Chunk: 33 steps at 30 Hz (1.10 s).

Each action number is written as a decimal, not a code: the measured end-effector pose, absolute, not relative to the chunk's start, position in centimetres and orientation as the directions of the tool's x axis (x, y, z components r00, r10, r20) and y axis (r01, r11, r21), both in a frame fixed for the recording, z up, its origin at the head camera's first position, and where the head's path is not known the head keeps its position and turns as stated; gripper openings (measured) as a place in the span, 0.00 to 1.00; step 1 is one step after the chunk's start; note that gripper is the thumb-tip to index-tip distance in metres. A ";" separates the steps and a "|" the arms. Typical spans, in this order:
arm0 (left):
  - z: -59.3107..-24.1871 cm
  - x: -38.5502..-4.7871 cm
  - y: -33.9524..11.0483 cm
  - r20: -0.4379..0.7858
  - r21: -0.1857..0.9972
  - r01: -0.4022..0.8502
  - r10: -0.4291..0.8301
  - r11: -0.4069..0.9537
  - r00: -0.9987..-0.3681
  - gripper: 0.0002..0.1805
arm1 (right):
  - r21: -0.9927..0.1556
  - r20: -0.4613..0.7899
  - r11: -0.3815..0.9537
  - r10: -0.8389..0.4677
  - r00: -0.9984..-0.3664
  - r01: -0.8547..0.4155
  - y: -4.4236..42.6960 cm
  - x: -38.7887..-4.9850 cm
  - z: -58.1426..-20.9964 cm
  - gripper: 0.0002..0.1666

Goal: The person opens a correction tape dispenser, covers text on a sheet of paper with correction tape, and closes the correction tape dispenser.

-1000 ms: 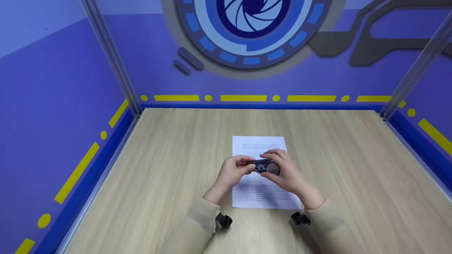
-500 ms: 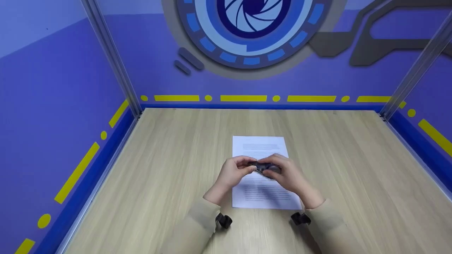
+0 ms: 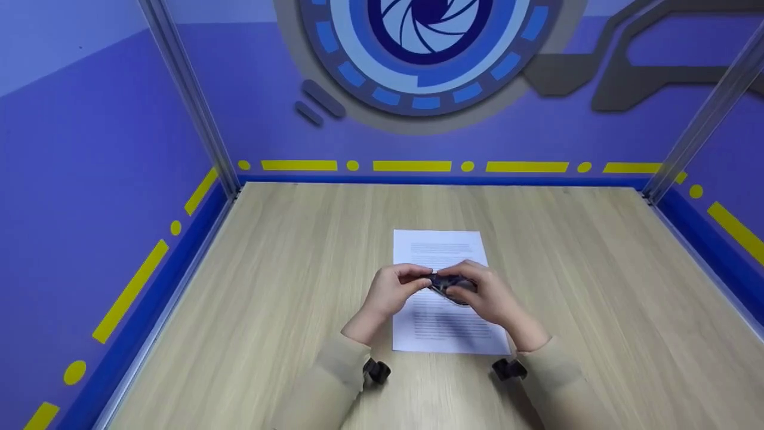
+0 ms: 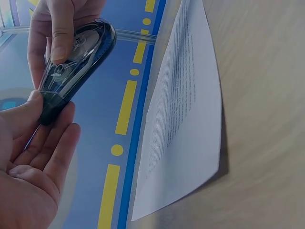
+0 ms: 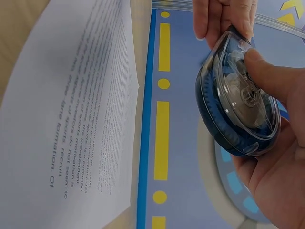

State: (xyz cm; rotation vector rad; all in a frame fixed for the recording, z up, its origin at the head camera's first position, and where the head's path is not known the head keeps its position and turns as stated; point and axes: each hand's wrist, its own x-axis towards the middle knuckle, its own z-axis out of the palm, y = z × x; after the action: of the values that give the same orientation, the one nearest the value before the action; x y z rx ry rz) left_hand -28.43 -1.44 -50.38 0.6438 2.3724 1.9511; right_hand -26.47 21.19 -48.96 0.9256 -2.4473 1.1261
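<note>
A dark, clear-cased correction tape dispenser [image 3: 449, 286] is held between both hands above a printed sheet [image 3: 459, 334]. My left hand [image 3: 387, 294] pinches its narrow dark tip [image 4: 53, 106] between thumb and fingers. The right hand [image 3: 490, 298] grips the wide rounded body, its thumb lying on the clear case [image 5: 243, 95]. In the right wrist view, reels show through the casing, and the dispenser's narrow end points up toward the left hand [image 5: 228, 19].
The sheet lies on a light wooden table [image 3: 298, 269]. Blue-purple panels [image 3: 382, 140] with yellow marks stand behind and on both sides, joined by metal posts. Small black devices [image 3: 377, 371] sit at both wrists.
Over the last second the right hand's fingers have closed in over the dispenser's body, nearer to the left hand. The left hand has barely moved, and the sheet lies as before.
</note>
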 end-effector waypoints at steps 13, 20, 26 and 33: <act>-50.3 -28.3 -1.2 0.266 0.934 0.317 0.272 0.167 -0.925 0.11 | -0.582 0.485 0.494 -0.426 -0.764 -0.646 21.2 -26.4 -48.8 0.19; -50.4 -28.2 -0.9 0.272 0.941 0.310 0.239 0.139 -0.932 0.11 | -0.577 0.495 0.494 -0.421 -0.760 -0.650 21.1 -26.4 -48.8 0.19; -50.2 -28.2 -1.2 0.279 0.937 0.318 0.240 0.147 -0.930 0.11 | -0.587 0.465 0.502 -0.432 -0.772 -0.635 21.3 -26.4 -48.5 0.18; -49.9 -29.1 -2.7 0.246 0.952 0.270 0.171 0.141 -0.954 0.11 | -0.596 0.432 0.578 -0.354 -0.829 -0.558 22.6 -26.5 -48.0 0.18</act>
State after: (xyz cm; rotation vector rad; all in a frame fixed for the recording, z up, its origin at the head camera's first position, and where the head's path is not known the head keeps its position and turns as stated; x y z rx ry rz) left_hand -29.07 -2.68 -49.89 0.4712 2.4303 2.0587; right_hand -26.53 22.56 -48.05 0.7529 -2.5452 1.0987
